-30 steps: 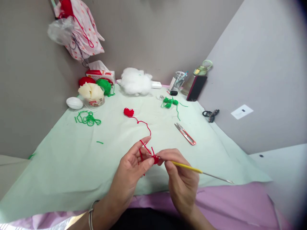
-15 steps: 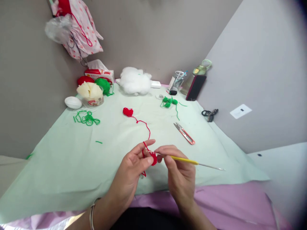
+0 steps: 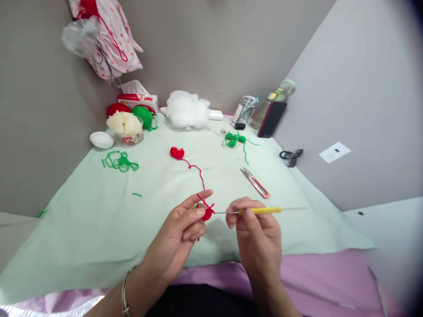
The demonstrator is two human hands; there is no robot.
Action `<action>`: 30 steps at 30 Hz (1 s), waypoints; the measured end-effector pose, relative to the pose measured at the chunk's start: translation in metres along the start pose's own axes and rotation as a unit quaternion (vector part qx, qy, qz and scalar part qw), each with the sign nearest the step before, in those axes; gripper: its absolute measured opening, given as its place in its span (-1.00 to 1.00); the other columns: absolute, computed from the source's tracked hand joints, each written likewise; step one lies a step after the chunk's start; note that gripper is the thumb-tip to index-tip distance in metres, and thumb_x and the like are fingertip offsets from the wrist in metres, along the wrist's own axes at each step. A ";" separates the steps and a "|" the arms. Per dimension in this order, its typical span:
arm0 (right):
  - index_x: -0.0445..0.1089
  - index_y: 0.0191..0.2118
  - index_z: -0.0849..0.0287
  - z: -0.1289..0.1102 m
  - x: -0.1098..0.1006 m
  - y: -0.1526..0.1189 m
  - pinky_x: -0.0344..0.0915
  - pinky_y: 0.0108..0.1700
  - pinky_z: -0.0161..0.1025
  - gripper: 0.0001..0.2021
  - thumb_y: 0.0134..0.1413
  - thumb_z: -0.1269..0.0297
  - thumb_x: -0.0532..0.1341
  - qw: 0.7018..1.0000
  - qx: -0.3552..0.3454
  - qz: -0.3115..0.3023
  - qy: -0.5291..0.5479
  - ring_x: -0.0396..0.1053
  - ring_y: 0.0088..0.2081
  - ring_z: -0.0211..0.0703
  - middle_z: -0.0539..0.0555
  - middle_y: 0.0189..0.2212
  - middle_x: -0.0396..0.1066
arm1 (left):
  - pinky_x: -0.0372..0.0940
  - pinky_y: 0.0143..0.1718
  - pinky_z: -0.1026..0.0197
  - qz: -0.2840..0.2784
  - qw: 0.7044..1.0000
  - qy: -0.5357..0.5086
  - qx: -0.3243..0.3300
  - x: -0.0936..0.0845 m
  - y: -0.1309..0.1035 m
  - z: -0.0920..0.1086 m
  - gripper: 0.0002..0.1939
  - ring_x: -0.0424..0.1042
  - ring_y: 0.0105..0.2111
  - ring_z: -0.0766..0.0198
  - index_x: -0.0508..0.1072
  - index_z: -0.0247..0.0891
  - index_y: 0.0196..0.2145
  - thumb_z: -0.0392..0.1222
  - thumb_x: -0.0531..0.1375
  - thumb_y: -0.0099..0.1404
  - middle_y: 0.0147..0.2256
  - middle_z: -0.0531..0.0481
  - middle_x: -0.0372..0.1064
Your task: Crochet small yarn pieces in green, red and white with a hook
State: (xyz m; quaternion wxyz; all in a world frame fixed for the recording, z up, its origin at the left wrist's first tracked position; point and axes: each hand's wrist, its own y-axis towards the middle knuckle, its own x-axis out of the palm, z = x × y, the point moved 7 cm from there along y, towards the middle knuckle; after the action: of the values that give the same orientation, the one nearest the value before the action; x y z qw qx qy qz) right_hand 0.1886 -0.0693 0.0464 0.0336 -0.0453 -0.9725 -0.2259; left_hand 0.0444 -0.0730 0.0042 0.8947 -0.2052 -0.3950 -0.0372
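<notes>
Between the thumb and fingers of my left hand [image 3: 181, 224] is a small red crochet piece [image 3: 207, 214], and red yarn [image 3: 202, 178] loops over the raised index finger. That strand runs back across the cloth to a small red yarn bundle [image 3: 177, 152]. My right hand [image 3: 257, 233] is closed on the yellow handle of a crochet hook [image 3: 264, 211], held nearly level. The hook's thin metal tip reaches the right edge of the red piece. Exactly how the tip sits in the stitches is too small to tell.
Thread snips [image 3: 255, 183] lie right of my hands, with green crocheted bits [image 3: 235, 139] behind them. Loose green yarn [image 3: 121, 161] lies at left. Along the back stand a tub [image 3: 132, 138], white stuffing [image 3: 187, 110], a clear cup [image 3: 245, 110] and a phone [image 3: 272, 119].
My right hand has shifted right, and the hook has drawn back to the red piece's right edge and turned more level. My left fingers have curled in beneath the piece.
</notes>
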 end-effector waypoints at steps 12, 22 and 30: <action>0.55 -0.14 0.06 0.003 0.007 -0.003 0.55 -0.29 -0.20 -0.80 0.43 0.36 0.15 0.999 0.011 -0.038 0.013 0.54 -0.38 -0.19 0.05 -0.29 0.63 | 0.12 -0.36 0.33 -0.025 0.999 0.035 -0.018 0.003 -0.003 -0.001 -0.57 0.16 -0.45 0.46 0.62 -0.18 0.08 -0.18 0.43 0.24 -0.31 0.06 0.35; 0.53 0.12 0.09 -0.025 0.024 -0.027 0.56 -0.11 -0.18 -0.64 0.30 0.53 0.22 0.909 -0.278 -0.115 -0.289 0.56 -0.06 -0.06 0.20 -0.06 0.56 | 0.21 -0.30 0.32 0.021 0.999 0.038 0.030 -0.004 -0.002 -0.001 -0.52 0.27 -0.41 0.41 0.58 -0.22 0.07 -0.17 0.47 0.20 -0.38 0.07 0.39; 0.57 -0.13 0.07 -0.003 0.007 -0.005 0.45 -0.34 -0.19 -0.79 0.41 0.40 0.16 0.999 -0.035 -0.032 0.019 0.46 -0.34 -0.18 0.09 -0.25 0.52 | 0.16 -0.33 0.30 0.009 0.997 0.069 0.034 -0.001 -0.002 0.005 -0.65 0.25 -0.45 0.42 0.60 -0.27 -0.02 -0.20 0.42 0.23 -0.43 0.10 0.34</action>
State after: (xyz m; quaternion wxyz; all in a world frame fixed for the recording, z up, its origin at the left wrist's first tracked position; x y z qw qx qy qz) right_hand 0.1817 -0.0745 0.0476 0.0436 -0.0105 -0.9642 -0.2613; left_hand 0.0401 -0.0732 0.0073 0.9266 -0.1754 -0.3314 -0.0293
